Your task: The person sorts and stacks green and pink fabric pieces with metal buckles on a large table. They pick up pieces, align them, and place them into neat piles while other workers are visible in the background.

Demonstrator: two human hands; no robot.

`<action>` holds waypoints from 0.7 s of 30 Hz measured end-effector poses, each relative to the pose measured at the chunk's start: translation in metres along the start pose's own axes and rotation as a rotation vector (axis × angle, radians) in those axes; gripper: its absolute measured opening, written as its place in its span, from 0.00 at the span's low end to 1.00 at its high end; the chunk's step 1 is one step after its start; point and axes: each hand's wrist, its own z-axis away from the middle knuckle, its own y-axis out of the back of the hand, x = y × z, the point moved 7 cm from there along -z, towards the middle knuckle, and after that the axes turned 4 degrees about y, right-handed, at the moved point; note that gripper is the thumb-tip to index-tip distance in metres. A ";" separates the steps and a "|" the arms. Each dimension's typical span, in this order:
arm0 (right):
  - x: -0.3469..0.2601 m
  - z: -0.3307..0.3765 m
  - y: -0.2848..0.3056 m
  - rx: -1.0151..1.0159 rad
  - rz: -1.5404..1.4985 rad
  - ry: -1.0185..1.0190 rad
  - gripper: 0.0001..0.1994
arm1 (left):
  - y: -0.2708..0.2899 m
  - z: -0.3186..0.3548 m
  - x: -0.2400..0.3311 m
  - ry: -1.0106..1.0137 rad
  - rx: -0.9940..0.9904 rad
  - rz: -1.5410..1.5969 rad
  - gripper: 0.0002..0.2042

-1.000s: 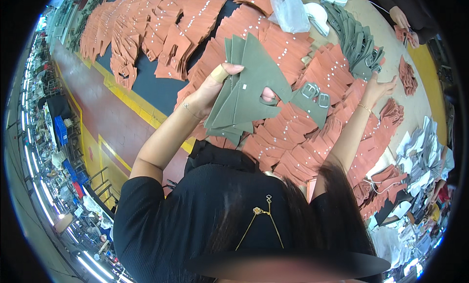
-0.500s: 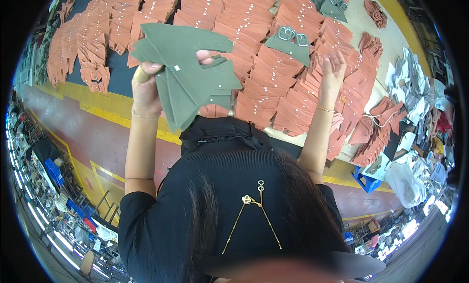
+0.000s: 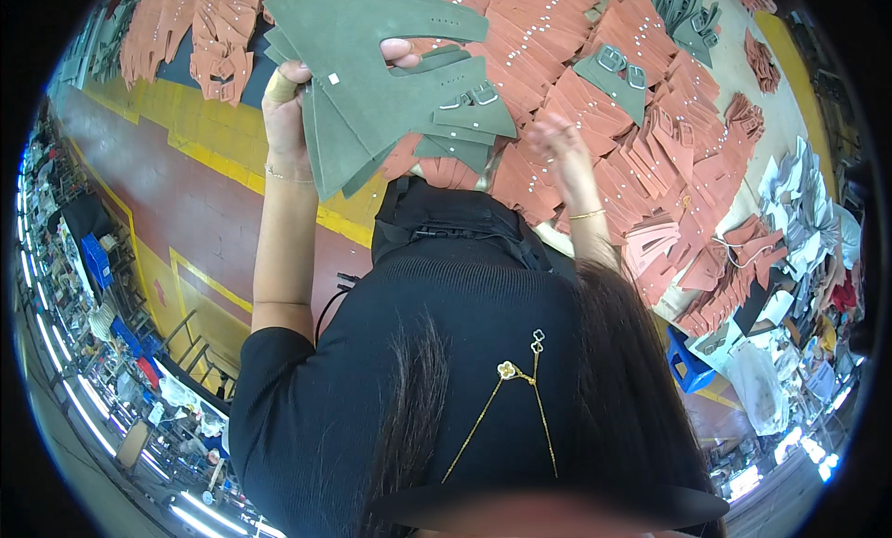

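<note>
Left hand lifts a fanned stack of green suede pieces above the work table.

The left hand [image 3: 286,106] is raised on an upright forearm, fingers clamped on the stack of green cut pieces [image 3: 372,73]: the thumb shows over the top piece's notch, the other fingers wrap the stack's left edge. The pieces fan out to the right, small buckles at their tips. The right hand [image 3: 562,143] is blurred, reaching over the rust-coloured cut pieces [image 3: 595,64] spread on the table [image 3: 743,64]; whether its fingers are closed cannot be told.
</note>
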 end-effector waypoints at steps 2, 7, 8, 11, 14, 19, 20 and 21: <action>0.034 0.008 -0.018 -0.041 -0.116 -0.156 0.16 | 0.002 0.010 0.002 -0.014 0.015 0.009 0.33; 0.098 0.031 -0.039 -0.030 -0.399 -0.486 0.17 | 0.013 0.037 0.009 -0.078 0.115 -0.060 0.32; 0.105 0.034 -0.038 -0.017 -0.416 -0.508 0.17 | 0.015 0.042 0.011 -0.085 0.121 -0.069 0.32; 0.124 0.041 -0.038 0.019 -0.505 -0.581 0.17 | 0.017 0.054 0.015 -0.098 0.100 -0.079 0.32; 0.144 0.044 -0.046 0.030 -0.619 -0.652 0.19 | 0.022 0.065 0.016 -0.106 0.140 -0.054 0.32; 0.180 0.037 -0.073 0.085 -0.699 -0.658 0.17 | 0.035 0.082 0.015 -0.111 0.317 -0.149 0.31; 0.186 0.035 -0.077 0.125 -0.713 -0.651 0.17 | 0.037 0.085 0.015 -0.111 0.346 -0.168 0.31; 0.192 0.033 -0.081 0.158 -0.737 -0.639 0.16 | 0.040 0.088 0.015 -0.105 0.384 -0.187 0.31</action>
